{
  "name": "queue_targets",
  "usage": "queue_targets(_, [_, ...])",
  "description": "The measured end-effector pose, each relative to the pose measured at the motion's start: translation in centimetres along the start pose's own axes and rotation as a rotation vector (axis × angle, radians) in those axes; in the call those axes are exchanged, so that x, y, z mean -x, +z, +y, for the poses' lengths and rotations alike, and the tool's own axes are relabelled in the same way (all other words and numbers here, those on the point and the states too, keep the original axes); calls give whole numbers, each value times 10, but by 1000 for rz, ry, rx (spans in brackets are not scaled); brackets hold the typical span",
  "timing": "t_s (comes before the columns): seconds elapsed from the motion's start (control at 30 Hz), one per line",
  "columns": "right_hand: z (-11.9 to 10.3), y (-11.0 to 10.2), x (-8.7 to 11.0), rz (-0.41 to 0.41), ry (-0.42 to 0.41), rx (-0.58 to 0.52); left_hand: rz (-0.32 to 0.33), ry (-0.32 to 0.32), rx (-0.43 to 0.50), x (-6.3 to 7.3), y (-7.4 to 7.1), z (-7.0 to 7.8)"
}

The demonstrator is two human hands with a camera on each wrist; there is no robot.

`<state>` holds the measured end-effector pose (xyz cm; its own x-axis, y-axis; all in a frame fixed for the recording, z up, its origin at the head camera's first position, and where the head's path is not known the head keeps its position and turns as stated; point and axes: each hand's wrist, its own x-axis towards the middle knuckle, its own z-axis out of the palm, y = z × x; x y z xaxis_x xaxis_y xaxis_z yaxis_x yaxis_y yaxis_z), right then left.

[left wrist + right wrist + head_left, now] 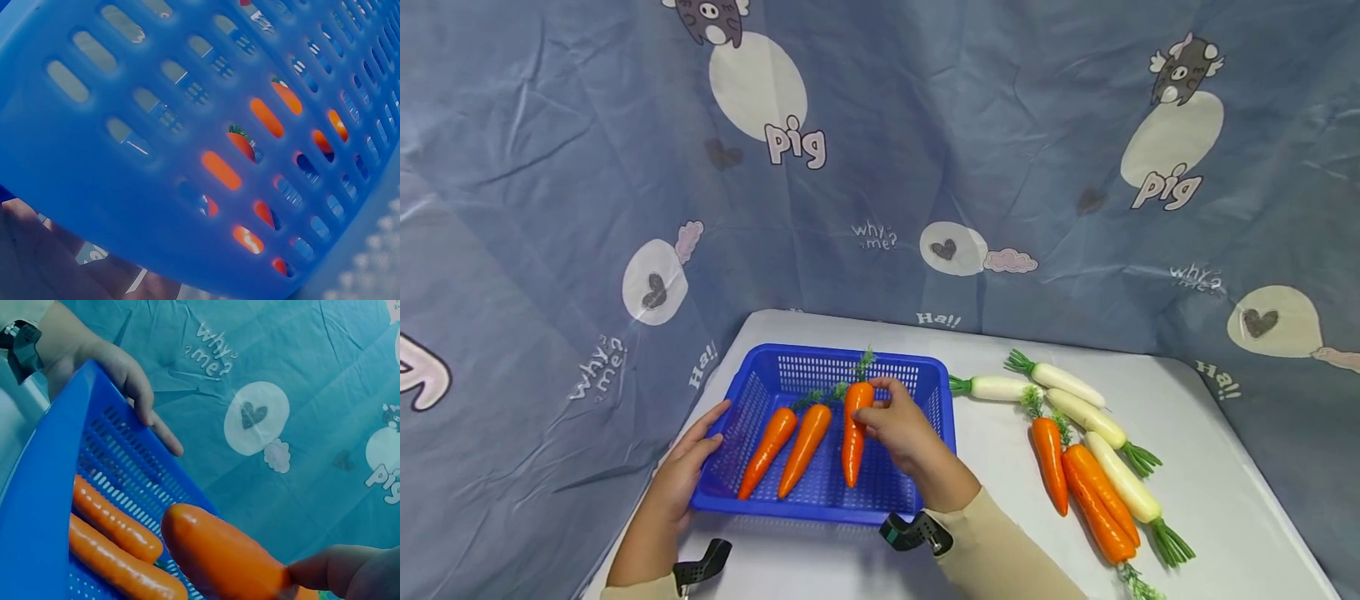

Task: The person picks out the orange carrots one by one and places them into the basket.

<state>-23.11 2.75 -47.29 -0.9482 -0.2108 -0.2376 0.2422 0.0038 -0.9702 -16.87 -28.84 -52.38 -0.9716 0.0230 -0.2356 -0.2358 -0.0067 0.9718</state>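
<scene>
A blue plastic basket (823,515) with slotted walls stands on the table. Inside it, two orange carrots with green tops, the left carrot (767,450) and the middle carrot (805,450), lie side by side at a slant. My right hand (902,425) pinches a third carrot (853,433) by its upper part, over the basket, its tip pointing toward me. At the basket's left side, my left hand (681,471) holds the rim, thumb on top. Through the slots in the left wrist view, orange carrot (267,117) pieces show, and some left fingers (106,269) appear beneath the basket edge.
Right of the basket, several white radishes (1067,382) and more carrots (1048,462) lie loosely grouped on the white table (1000,475). A blue printed cloth (865,275) hangs behind and at the sides.
</scene>
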Motion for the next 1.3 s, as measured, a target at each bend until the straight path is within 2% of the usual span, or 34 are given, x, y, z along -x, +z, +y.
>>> queue_targets(0.3, [2, 0, -1, -3, 10, 16, 10, -20, -31, 0, 2, 2])
queue_targets(0.53, [6, 0, 0, -5, 18, 44, 1, 4, -34, -1, 2, -1])
queue_targets(1.0, [8, 3, -3, -1, 29, 87, 6, -1, -29, -1, 2, 0])
queue_targets(1.3, [9, 5, -3, -13, 36, 75, 13, -31, -33, -1, 1, 2])
